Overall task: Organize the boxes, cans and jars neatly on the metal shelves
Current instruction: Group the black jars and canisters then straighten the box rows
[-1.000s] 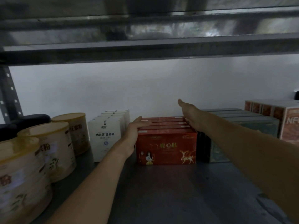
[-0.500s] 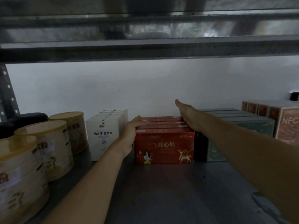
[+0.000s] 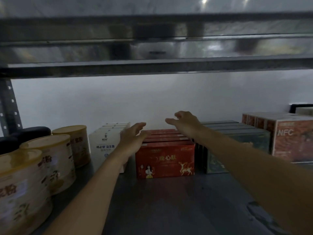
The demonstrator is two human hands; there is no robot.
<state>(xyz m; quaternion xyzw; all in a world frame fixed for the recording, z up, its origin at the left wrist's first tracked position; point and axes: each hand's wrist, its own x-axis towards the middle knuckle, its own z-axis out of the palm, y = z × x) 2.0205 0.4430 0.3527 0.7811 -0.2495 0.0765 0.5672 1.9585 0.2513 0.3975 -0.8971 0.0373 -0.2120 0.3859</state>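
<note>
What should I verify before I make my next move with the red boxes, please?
1. Left hand free: open, holds nothing. Ok.
2. Right hand free: open and relaxed above the row. Ok.
3. Red boxes lined up front to back: tops run in one straight row. Ok.
4. Gap to the white boxes: the left wrist hides most of it. Cannot tell.
5. Fit against the dark boxes: close beside them, but contact is lost in shadow. Cannot tell.
6. Room on the shelf in front of the row: bare metal there. Ok.
</note>
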